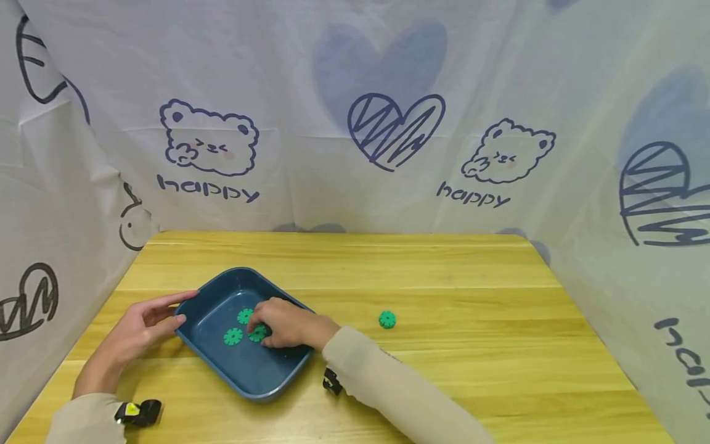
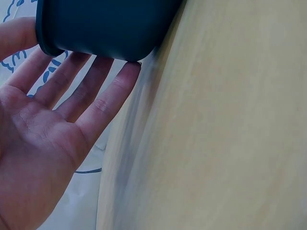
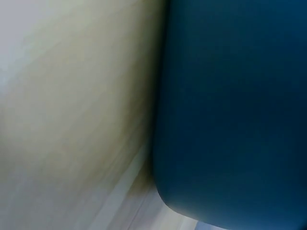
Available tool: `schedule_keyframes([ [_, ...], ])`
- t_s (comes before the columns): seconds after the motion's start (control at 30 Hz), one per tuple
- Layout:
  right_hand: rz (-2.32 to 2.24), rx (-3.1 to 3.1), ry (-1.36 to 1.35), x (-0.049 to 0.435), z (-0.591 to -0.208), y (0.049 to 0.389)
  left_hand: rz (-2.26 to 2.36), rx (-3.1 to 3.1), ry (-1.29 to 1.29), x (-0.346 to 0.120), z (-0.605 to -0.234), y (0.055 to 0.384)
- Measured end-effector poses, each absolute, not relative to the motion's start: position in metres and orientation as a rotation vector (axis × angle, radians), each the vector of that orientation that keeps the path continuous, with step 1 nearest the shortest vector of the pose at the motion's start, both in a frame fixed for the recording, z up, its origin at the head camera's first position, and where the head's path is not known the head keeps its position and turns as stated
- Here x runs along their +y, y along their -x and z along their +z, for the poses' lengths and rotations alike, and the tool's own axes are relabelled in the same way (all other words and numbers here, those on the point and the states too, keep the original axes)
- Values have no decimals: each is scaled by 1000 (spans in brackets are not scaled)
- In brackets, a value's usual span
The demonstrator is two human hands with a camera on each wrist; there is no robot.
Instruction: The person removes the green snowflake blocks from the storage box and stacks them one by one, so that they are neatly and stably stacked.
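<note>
A dark blue tray (image 1: 222, 364) sits at an angle on the table. My left hand (image 1: 135, 330) is at its left corner, with fairly straight fingers touching the outer wall and the thumb at the rim. In the left wrist view, the fingertips of that hand (image 2: 53, 115) meet the tray's outer wall (image 2: 105, 28). My right hand (image 1: 288, 324) reaches into the tray and pinches a green snowflake building disc (image 1: 257, 334), partly covered by the fingers. Two similar discs, one green disc (image 1: 233, 336) and another green disc (image 1: 244, 316), lie beside it on the tray floor.
To the right of the tray, more green discs (image 1: 387, 319) seem to lie stacked on the wooden table (image 1: 471, 370). White printed cloth (image 1: 310, 166) hangs behind the table and along both sides. The right wrist view is blurred and mostly shows the tray's outer wall (image 3: 230, 120).
</note>
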State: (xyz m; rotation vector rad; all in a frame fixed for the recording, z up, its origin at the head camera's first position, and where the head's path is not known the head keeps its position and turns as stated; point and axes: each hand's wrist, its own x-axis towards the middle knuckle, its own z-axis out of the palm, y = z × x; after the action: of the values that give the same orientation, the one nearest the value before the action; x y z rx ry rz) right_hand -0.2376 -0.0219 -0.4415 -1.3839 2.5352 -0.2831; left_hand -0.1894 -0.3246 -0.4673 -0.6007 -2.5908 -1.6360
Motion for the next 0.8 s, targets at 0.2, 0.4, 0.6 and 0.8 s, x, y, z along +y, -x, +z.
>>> schedule_keyframes([
  [0.2,-320,2490,1401,-22,-441,240,-1626,-2618,583,-325,-465,189],
  [0.4,-327,2442,1447,-22,-440,240,-1641,-2616,567,-325,-465,188],
  [0.6,-263,2433,1455,-21,-438,237,-1667,-2595,567,-325,-470,187],
  [0.8,-157,2462,1447,-22,-436,233,-1663,-2578,588,-324,-471,188],
])
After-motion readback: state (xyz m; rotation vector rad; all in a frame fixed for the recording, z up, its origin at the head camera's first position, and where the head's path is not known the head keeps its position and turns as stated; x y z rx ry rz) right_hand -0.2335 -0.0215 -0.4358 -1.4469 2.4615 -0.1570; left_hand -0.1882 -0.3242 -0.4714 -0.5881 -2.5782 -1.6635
